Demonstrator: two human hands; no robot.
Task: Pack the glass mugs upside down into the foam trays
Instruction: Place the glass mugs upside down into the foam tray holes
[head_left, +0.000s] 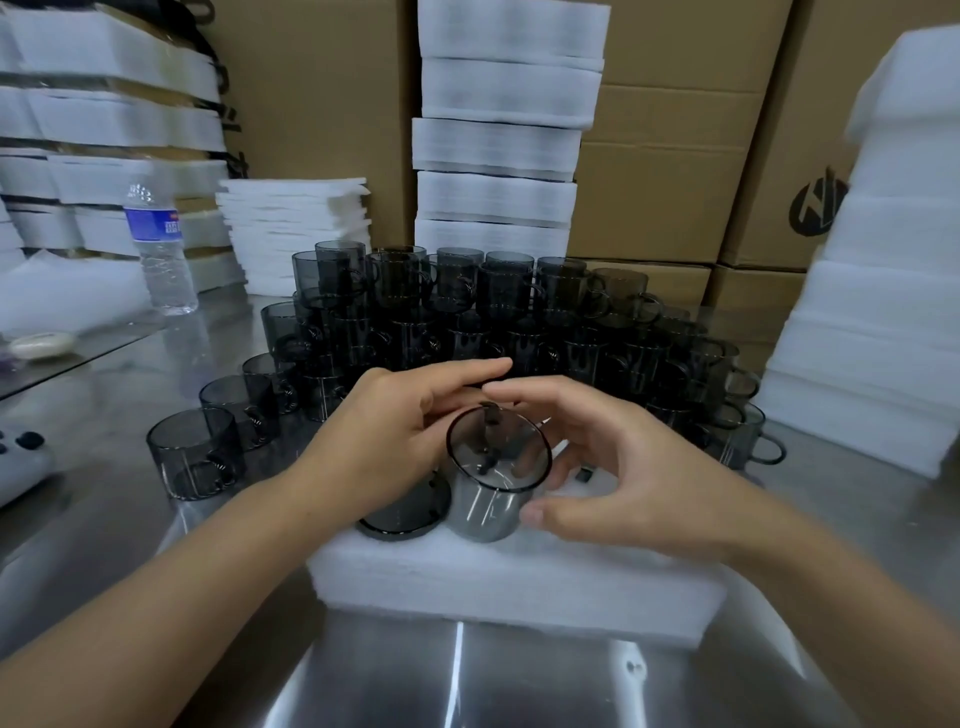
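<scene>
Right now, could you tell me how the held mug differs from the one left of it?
The held mug stands tall and tilted in the tray; the sunk mug sits deep, only its round end showing. The right hand grips the held mug, not the sunk mug. Both are smoky glass.

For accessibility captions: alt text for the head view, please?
A right hand holds a smoky glass mug, steadied by the left hand, at a foam tray on a steel table, beside a seated mug, base up. Many mugs and foam stacks stand behind.

Steel table (467, 675) bears foam tray (519, 577), glass mugs (395, 280), water bottle (161, 249), perhaps a controller (21, 462).
</scene>
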